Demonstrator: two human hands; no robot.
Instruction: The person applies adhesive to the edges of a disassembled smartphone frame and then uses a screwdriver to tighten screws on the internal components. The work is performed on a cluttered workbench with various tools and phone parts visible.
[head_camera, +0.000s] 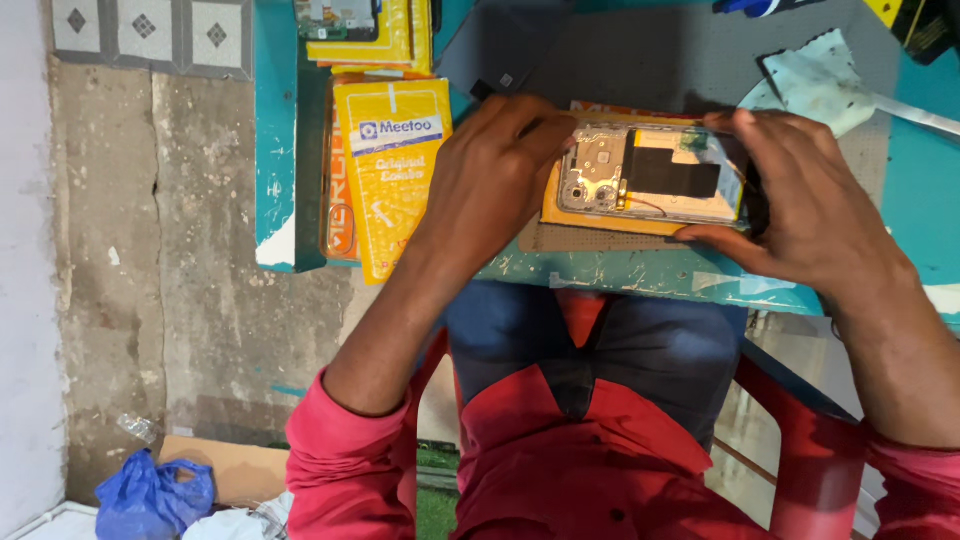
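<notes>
We hold an opened phone (650, 178), its back cover off and the inner board and dark battery showing, just above the near edge of the teal bench (640, 272). Our left hand (490, 180) grips the camera end, its fingers (545, 125) curled over the top edge and closed on the frame. Our right hand (810, 195) clasps the other end, thumb below and fingers wrapped over the top, also closed on the phone.

To do this well, we judge it best to keep both grips on the frame edges only, clear of the thin red wire and the flat black part on the board, and to hold the phone level over the orange sheet (600, 222) beneath it, so that anything loose drops there and not off the bench edge.

Toward the left edge of the bench lies a tall yellow package (395, 180) with a white label strip near its top and orange printing below. Behind it, at the far edge, sits a second yellow package (370, 45), flatter and partly cut off. A pale cloth (815, 85) lies toward the far right corner.
</notes>
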